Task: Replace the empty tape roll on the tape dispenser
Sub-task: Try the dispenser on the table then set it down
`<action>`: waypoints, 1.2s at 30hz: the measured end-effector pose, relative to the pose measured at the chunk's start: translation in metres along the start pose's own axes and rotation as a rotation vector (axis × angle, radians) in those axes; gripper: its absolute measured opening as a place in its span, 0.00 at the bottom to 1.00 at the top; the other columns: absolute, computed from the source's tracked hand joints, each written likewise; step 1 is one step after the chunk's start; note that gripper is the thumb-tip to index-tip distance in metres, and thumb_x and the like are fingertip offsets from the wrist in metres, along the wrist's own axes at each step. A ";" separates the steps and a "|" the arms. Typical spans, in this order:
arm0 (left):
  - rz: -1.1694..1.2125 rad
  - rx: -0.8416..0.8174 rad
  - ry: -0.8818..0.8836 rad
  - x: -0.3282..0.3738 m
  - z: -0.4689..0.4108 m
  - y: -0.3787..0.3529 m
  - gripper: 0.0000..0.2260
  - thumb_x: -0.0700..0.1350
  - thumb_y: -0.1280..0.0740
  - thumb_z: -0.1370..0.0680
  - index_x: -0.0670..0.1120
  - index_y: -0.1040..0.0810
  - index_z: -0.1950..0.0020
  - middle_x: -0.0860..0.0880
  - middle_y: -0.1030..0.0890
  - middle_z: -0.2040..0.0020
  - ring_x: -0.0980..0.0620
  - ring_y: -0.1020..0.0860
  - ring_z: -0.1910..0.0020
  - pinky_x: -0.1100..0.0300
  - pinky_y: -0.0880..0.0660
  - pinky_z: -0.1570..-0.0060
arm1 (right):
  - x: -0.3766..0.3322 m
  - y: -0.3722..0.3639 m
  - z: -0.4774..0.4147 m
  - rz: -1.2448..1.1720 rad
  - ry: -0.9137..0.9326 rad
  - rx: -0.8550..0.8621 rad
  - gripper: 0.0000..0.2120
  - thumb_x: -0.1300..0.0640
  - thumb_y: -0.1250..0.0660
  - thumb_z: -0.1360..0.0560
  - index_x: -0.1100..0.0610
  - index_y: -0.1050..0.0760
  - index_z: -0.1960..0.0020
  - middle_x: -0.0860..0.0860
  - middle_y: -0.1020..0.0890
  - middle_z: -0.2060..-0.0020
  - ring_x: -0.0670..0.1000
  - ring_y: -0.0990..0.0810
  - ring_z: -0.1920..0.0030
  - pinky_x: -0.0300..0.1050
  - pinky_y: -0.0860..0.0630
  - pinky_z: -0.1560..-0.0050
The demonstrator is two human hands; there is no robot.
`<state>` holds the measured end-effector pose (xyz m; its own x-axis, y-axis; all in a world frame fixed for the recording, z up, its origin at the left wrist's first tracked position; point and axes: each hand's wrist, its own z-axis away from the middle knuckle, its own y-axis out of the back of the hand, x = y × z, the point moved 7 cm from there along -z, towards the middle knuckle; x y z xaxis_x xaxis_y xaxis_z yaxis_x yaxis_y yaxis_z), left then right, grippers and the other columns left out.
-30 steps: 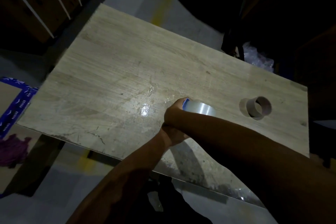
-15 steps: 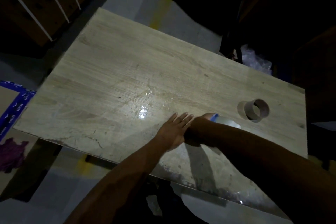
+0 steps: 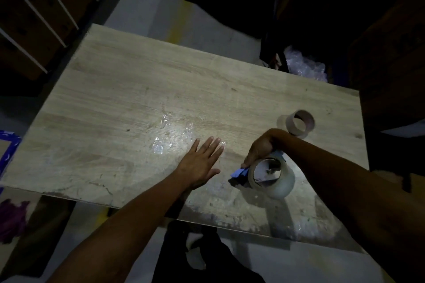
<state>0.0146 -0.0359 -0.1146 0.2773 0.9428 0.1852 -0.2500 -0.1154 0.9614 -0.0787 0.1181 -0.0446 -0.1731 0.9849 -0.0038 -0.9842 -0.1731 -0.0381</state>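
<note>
A blue tape dispenser (image 3: 240, 173) with a clear tape roll (image 3: 273, 177) on it rests near the front edge of the wooden table (image 3: 128, 99). My right hand (image 3: 262, 147) grips it from above. My left hand (image 3: 200, 163) lies flat and open on the table just left of the dispenser, over a strip of clear tape stuck to the wood. An empty brown cardboard core (image 3: 300, 123) lies on its side at the right, beyond my right wrist.
Shiny tape scraps (image 3: 165, 131) stick to the table's middle. Crumpled clear plastic (image 3: 305, 66) sits beyond the back right edge. Flat cardboard with blue tape (image 3: 9, 145) and a purple cloth (image 3: 11, 218) lie on the floor at the left.
My right hand has drawn the dispenser to the right and nearer. My left hand let go of it and now presses flat on the table.
</note>
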 end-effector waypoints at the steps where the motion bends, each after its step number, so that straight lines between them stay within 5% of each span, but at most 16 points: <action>1: 0.017 -0.014 0.021 -0.002 0.000 0.002 0.32 0.63 0.54 0.19 0.48 0.54 0.19 0.45 0.56 0.19 0.45 0.57 0.20 0.41 0.54 0.23 | 0.009 0.000 -0.003 -0.111 0.019 -0.006 0.29 0.42 0.30 0.26 0.62 0.24 0.34 0.58 0.18 0.40 0.58 0.22 0.37 0.53 0.28 0.32; 4: 0.135 0.066 0.106 -0.007 0.000 0.016 0.30 0.60 0.54 0.18 0.44 0.46 0.20 0.42 0.46 0.20 0.42 0.48 0.20 0.43 0.46 0.24 | 0.029 -0.004 -0.007 -0.393 0.135 0.025 0.32 0.41 0.26 0.30 0.62 0.23 0.35 0.59 0.17 0.42 0.58 0.20 0.39 0.53 0.26 0.34; 8: 0.525 0.452 0.370 -0.014 0.015 0.046 0.24 0.55 0.47 0.18 0.41 0.27 0.31 0.42 0.23 0.37 0.44 0.27 0.37 0.48 0.25 0.41 | 0.049 -0.011 -0.022 -0.713 0.238 0.045 0.27 0.44 0.28 0.28 0.62 0.21 0.38 0.58 0.15 0.50 0.55 0.18 0.52 0.49 0.23 0.47; 11: 0.750 0.539 0.472 -0.007 0.029 0.054 0.21 0.56 0.45 0.20 0.45 0.27 0.34 0.48 0.25 0.42 0.50 0.27 0.42 0.50 0.24 0.47 | 0.057 -0.012 -0.021 -0.815 0.258 0.083 0.23 0.43 0.30 0.26 0.62 0.19 0.44 0.57 0.14 0.55 0.54 0.17 0.58 0.45 0.21 0.57; 15: 0.825 0.463 0.289 0.025 0.029 0.063 0.29 0.65 0.43 0.22 0.46 0.30 0.31 0.47 0.27 0.38 0.53 0.31 0.39 0.66 0.32 0.44 | 0.060 -0.017 -0.022 -0.944 0.316 -0.022 0.19 0.45 0.35 0.21 0.61 0.19 0.52 0.57 0.14 0.61 0.53 0.16 0.66 0.41 0.21 0.67; 18: 0.765 0.417 0.216 0.041 0.023 0.068 0.33 0.68 0.40 0.25 0.45 0.31 0.30 0.47 0.27 0.36 0.55 0.33 0.38 0.65 0.33 0.44 | 0.061 -0.017 -0.025 -0.987 0.353 -0.029 0.18 0.46 0.37 0.20 0.61 0.20 0.52 0.56 0.14 0.64 0.52 0.16 0.69 0.40 0.22 0.70; 27: 0.579 0.255 0.147 0.041 -0.006 0.064 0.37 0.61 0.27 0.30 0.46 0.33 0.27 0.46 0.29 0.31 0.49 0.34 0.34 0.61 0.37 0.38 | 0.053 -0.007 -0.028 -1.026 0.490 0.012 0.18 0.47 0.38 0.20 0.62 0.24 0.44 0.57 0.15 0.59 0.51 0.17 0.64 0.43 0.20 0.64; 31: 0.541 0.307 0.187 0.032 -0.010 0.064 0.29 0.51 0.27 0.28 0.44 0.30 0.30 0.45 0.26 0.35 0.47 0.30 0.36 0.59 0.30 0.40 | 0.043 0.003 -0.030 -1.027 0.562 0.107 0.17 0.48 0.35 0.21 0.62 0.23 0.44 0.58 0.16 0.55 0.52 0.16 0.62 0.44 0.20 0.63; 36: 0.489 0.355 0.259 0.010 -0.021 0.068 0.19 0.47 0.29 0.26 0.44 0.26 0.36 0.46 0.24 0.41 0.48 0.29 0.41 0.63 0.30 0.50 | 0.026 0.019 -0.038 -0.962 0.649 0.249 0.20 0.46 0.30 0.25 0.59 0.20 0.40 0.60 0.16 0.45 0.55 0.17 0.50 0.50 0.21 0.47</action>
<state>-0.0189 -0.0277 -0.0516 -0.0342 0.7953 0.6052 0.0432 -0.6038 0.7960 -0.1010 0.1405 -0.0831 0.6224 0.5159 -0.5886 -0.6923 0.7137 -0.1067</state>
